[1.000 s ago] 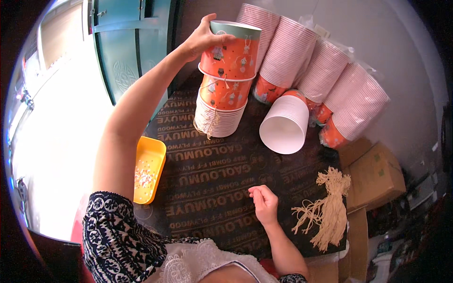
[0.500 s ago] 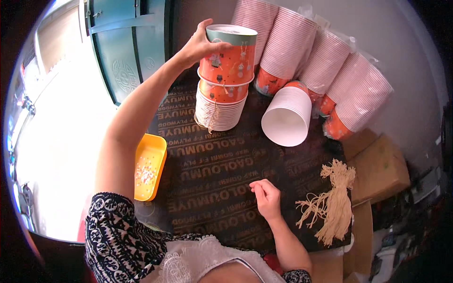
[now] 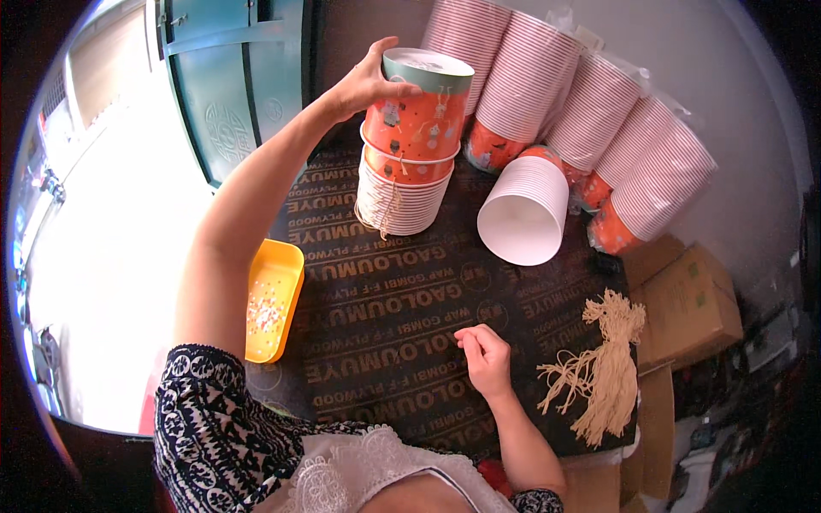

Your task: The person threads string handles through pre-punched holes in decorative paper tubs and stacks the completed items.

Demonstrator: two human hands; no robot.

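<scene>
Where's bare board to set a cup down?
Widest patch: middle of the black board, bordered by yellow tray, cup stack gripped by left hand, lying cups and right hand. Smaller: between lying cups and string bundle. Crowded: back right, wrapped cup stacks behind lying cups.

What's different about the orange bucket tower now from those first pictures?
The left hand has moved the top orange paper bucket down, further over the upside-down bucket stack: less orange shows between its rim and the rims below. Nothing was newly grabbed or let go. The curled right hand, yellow tray, beige string bundle and the buckets lying sideways stayed as they were.
</scene>
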